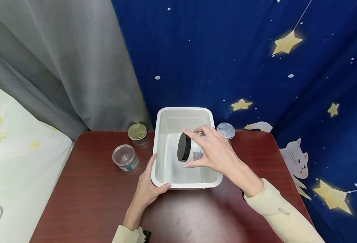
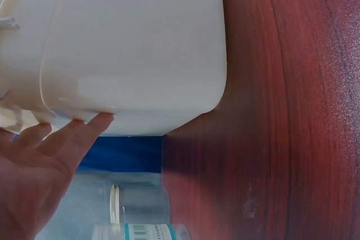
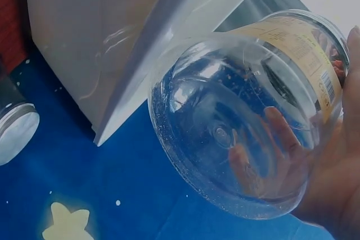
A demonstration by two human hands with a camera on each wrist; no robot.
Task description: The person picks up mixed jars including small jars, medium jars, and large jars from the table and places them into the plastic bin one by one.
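Note:
My right hand point(image 1: 219, 153) grips a clear plastic jar point(image 3: 225, 133) on its side, fingers and thumb around its body. Its black lid point(image 1: 184, 147) faces left, over the inside of a white plastic bin point(image 1: 193, 185). In the right wrist view the jar's round clear base faces the camera, and a tan label point(image 3: 301, 49) with a barcode wraps its side. At the bin's near left corner, my left hand point(image 1: 148, 187) rests along the outside, thumb at the front rim. The left wrist view has its straight fingers point(image 2: 84, 133) against the outer wall.
Left of the bin stand a gold-lidded jar point(image 1: 137, 131) and a clear jar without a lid point(image 1: 125, 158). A silver-lidded jar point(image 1: 226, 130) is just right of the bin. Curtains point(image 1: 196, 50) hang behind the dark red table point(image 1: 99, 202).

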